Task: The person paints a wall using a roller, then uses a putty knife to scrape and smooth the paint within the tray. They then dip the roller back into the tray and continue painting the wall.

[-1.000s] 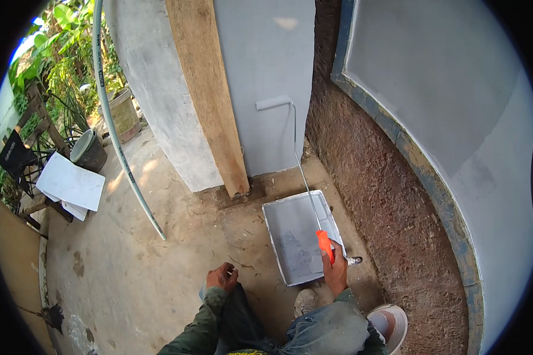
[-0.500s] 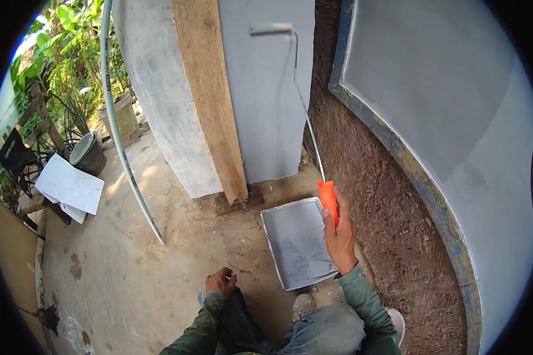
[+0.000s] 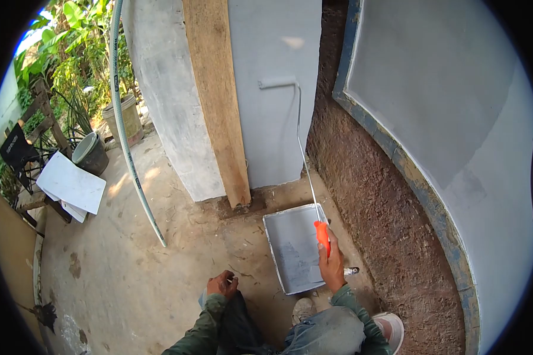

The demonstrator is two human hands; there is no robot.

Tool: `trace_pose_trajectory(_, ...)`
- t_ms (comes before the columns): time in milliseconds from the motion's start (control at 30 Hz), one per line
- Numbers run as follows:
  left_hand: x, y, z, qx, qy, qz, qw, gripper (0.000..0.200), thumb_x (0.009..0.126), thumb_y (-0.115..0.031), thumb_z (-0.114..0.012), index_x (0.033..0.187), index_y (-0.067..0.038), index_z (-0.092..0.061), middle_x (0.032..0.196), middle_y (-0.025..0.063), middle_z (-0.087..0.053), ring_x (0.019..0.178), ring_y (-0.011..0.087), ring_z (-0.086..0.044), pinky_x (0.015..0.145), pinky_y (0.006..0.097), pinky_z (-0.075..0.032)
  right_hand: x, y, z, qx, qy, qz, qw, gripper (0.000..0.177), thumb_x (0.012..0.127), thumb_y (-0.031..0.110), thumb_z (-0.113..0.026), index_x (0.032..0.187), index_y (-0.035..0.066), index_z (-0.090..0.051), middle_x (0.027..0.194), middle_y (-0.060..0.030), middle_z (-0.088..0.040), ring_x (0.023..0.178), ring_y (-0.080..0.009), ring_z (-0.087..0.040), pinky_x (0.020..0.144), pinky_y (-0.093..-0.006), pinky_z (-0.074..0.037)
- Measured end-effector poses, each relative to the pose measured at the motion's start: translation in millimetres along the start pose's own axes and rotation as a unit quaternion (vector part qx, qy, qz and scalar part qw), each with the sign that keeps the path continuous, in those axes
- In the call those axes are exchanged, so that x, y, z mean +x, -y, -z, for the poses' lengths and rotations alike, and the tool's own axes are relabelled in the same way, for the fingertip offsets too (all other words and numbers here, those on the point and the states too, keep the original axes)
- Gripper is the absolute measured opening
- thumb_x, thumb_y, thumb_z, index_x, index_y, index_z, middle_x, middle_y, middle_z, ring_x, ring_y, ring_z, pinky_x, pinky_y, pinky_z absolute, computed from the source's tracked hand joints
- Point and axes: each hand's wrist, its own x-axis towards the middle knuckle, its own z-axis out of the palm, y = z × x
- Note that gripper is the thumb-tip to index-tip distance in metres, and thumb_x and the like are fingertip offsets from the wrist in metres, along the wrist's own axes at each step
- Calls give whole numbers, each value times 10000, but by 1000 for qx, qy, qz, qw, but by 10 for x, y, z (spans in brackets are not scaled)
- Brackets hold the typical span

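My right hand [image 3: 333, 263] is wrapped round the orange handle of a paint roller [image 3: 301, 127]. Its roller head lies against the grey-painted wall panel [image 3: 272, 136], at about mid-height. Below the hand is a paint tray [image 3: 269, 236] with grey paint in it. A scraper [image 3: 350, 271] rests across the tray's right edge, partly hidden by my hand. My left hand [image 3: 222, 285] sits on my knee with its fingers curled; something small and pale shows at the fingertips, too small to name.
A wooden board [image 3: 213, 89] stands upright against the wall left of the panel. A hose [image 3: 124, 130] hangs down at the left. Beyond it are buckets [image 3: 90, 155], a folding chair [image 3: 19, 151] and white sheets [image 3: 72, 184]. A curved ledge [image 3: 420, 168] borders the right side.
My right hand has drawn down toward me, bringing the roller head lower on the panel. A pale spot now shows above it. More of the scraper's handle is visible. My left hand stays put.
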Motion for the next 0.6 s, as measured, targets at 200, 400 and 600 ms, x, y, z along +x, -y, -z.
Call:
trace_pose_trajectory(200,-9,8,5,-9,-3,-5,1000,315,911,-348,-662,1109,-110,-720,995,86,-790,904,286,-749,951,434,-468,-227,-204,-110,-12,-5,-1,1000,491,1077,180,-507,1529,12,-411,1474,-263,-541,1351,-428,-544,1108,-455,-446)
trace_pose_trajectory(400,-11,-8,23,-1,3,-2,1000,335,909,-360,-661,1112,-101,-721,1008,93,-787,906,285,-749,952,429,-462,233,261,126,-33,-29,35,998,498,1082,201,-506,1533,14,-409,1486,-269,-527,1369,-437,-526,1112,-462,-443)
trace_pose_trajectory(600,-3,49,-12,-8,-5,-12,1000,358,894,-374,-666,1119,-100,-721,1007,91,-787,912,292,-748,957,430,-461,798,957,388,-44,-63,99,992,504,1086,186,-487,1559,51,-380,1474,-266,-539,1335,-462,-547,1079,-480,-467)
